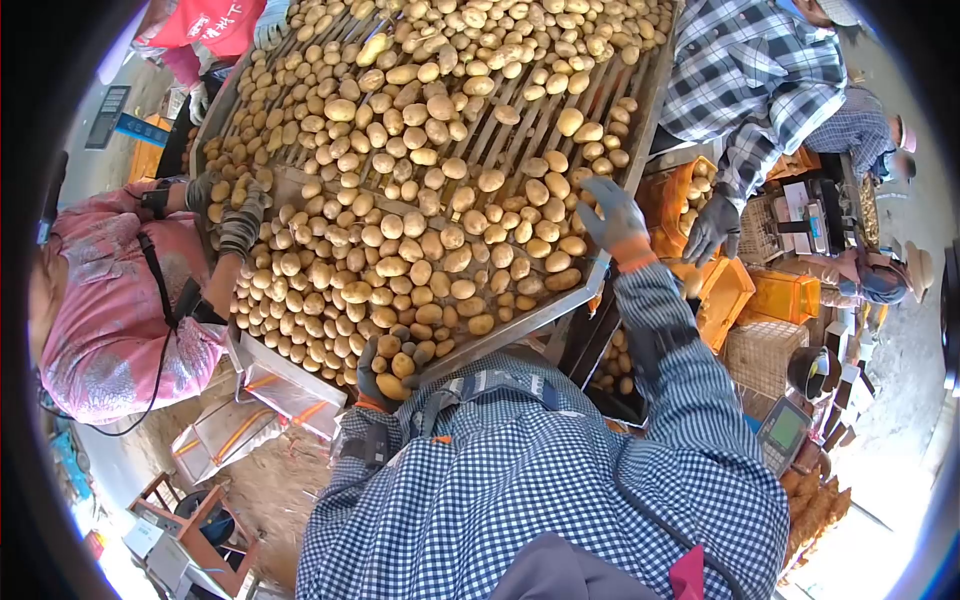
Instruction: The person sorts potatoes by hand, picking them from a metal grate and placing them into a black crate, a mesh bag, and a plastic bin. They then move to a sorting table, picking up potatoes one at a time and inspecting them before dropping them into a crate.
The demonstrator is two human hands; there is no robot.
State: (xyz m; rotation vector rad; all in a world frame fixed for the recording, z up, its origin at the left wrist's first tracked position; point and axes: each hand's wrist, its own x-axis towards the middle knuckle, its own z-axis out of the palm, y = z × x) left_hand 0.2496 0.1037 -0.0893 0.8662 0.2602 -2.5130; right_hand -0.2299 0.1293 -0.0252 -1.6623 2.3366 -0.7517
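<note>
Many potatoes [390,240] lie over the slatted sorting table [480,150]. At the table's near edge, my left hand [378,372], in a grey glove, is curled round a few potatoes [395,375], which rest against its palm and fingers. My right hand [612,215], gloved in grey with an orange cuff, is at the table's right rim [590,275]. Its fingers are spread beside the potatoes at that edge, and nothing shows in its grasp.
A co-worker in pink [130,300] handles potatoes at the left. Another in a plaid shirt [750,75] reaches over orange crates [720,295] at the right. A scale display [785,432] stands at lower right; a wooden stand [205,530] is at lower left.
</note>
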